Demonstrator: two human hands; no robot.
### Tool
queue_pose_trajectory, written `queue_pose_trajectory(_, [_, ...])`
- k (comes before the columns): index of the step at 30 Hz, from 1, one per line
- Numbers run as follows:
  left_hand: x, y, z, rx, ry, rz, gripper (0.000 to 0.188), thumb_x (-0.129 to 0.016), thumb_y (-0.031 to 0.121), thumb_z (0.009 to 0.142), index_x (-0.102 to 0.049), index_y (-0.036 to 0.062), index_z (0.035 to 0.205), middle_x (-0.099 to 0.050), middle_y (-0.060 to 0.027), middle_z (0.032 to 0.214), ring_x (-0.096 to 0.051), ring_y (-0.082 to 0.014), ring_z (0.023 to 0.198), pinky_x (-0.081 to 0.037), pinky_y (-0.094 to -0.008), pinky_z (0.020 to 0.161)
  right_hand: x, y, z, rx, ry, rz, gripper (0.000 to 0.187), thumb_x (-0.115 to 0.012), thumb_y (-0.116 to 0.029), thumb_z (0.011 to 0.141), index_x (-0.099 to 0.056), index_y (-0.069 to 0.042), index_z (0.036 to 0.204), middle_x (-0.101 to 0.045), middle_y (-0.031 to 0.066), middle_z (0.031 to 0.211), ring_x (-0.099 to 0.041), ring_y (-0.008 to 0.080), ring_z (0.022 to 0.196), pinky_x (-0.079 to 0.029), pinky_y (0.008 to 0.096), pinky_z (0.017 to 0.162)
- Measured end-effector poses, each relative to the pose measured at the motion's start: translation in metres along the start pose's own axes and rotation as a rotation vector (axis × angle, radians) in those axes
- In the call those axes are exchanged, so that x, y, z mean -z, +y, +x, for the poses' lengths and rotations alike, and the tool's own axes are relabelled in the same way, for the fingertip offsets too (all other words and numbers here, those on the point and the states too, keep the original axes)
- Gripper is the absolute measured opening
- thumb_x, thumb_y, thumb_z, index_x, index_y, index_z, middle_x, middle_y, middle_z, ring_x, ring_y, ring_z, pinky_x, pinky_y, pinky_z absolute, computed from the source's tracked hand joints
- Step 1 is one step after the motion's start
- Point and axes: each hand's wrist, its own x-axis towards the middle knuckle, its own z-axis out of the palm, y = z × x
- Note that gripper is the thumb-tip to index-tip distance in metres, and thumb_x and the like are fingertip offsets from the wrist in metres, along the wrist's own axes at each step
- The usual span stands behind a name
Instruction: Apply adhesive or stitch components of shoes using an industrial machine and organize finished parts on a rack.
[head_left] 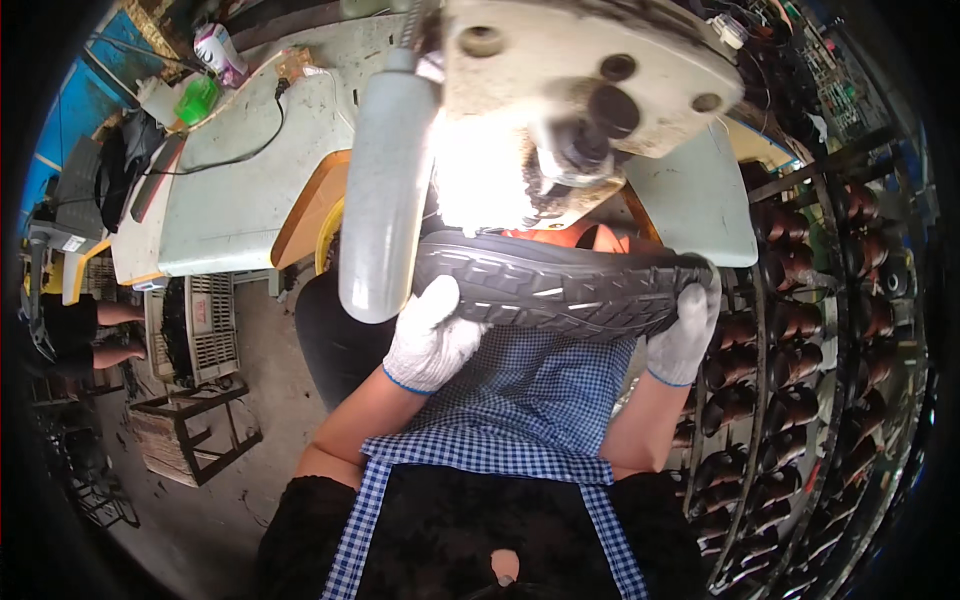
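Note:
A black shoe [560,290] lies on its side under the head of a large pale machine [590,60], its treaded sole turned toward me. My left hand [435,335], in a white knit glove with a blue cuff edge, grips the sole at its left end, thumb on the tread. At the other end my right hand [687,325], gloved the same way, is closed around the shoe with its thumb against the sole. A bright lamp glare [485,180] hides where the shoe's upper edge meets the machine. A grey cylinder [383,195] hangs just left of the shoe.
A pale worktable [235,215] spreads behind and to both sides of the machine. A black cord [250,150] and a green container [197,100] are on it. Racks of brown shoes [785,400] stand close on my right. A plastic crate [195,330] and wooden stool [190,435] stand at left.

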Motion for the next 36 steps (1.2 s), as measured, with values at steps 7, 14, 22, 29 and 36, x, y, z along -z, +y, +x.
queue_pose_trajectory(7, [0.04,0.003,-0.009,0.216,-0.069,0.508,0.079,-0.069,0.048,0.082,-0.039,0.0101,0.144,-0.046,-0.0129,0.144,-0.042,-0.0293,0.133,-0.031,-0.0521,0.112,0.069,0.031,-0.032,-0.341,-0.004,0.241,0.052,-0.064,-0.026,0.079,-0.057,0.005,0.12,-0.065,0.0148,0.113,-0.065,0.0239,0.097,-0.052,0.0358,0.087])
queue_pose_trajectory(14, [0.102,0.0,-0.029,0.47,0.207,0.408,0.025,-0.063,0.004,0.083,-0.057,0.0069,0.108,-0.061,-0.0128,0.113,-0.061,-0.0204,0.091,-0.052,-0.0455,0.081,0.166,0.005,-0.087,-0.035,0.673,0.039,0.03,-0.063,-0.016,0.089,-0.061,0.004,0.112,-0.068,0.0119,0.105,-0.066,0.0222,0.093,-0.054,0.0341,0.086])
queue_pose_trajectory(22, [0.059,-0.041,-0.005,0.365,0.399,0.551,0.012,-0.069,0.007,0.082,-0.059,0.0056,0.089,-0.062,-0.0121,0.092,-0.058,-0.018,0.068,-0.052,-0.0385,0.073,0.297,0.107,0.066,0.313,0.746,-1.707,0.036,-0.071,-0.023,0.077,-0.066,-0.011,0.111,-0.062,0.0142,0.102,-0.06,0.0322,0.092,-0.05,0.0428,0.08])
queue_pose_trajectory(29, [0.074,-0.051,-0.007,0.39,0.421,0.649,0.013,-0.068,0.011,0.084,-0.058,0.0047,0.09,-0.064,-0.0132,0.092,-0.057,-0.0179,0.065,-0.051,-0.0431,0.075,0.327,0.169,0.104,-0.383,0.632,-1.526,0.042,-0.06,-0.027,0.084,-0.056,-0.018,0.125,-0.051,0.0152,0.133,-0.052,0.0375,0.118,-0.048,0.0442,0.097])
queue_pose_trajectory(36, [0.077,-0.056,-0.008,0.481,0.431,0.711,0.014,-0.068,0.009,0.084,-0.06,0.0036,0.094,-0.068,-0.0157,0.097,-0.06,-0.0188,0.067,-0.052,-0.0418,0.075,0.431,0.119,0.048,-0.476,0.873,-1.311,0.071,-0.067,-0.02,0.071,-0.041,-0.006,0.135,-0.059,0.0219,0.121,-0.059,0.0382,0.111,-0.047,0.0415,0.097])
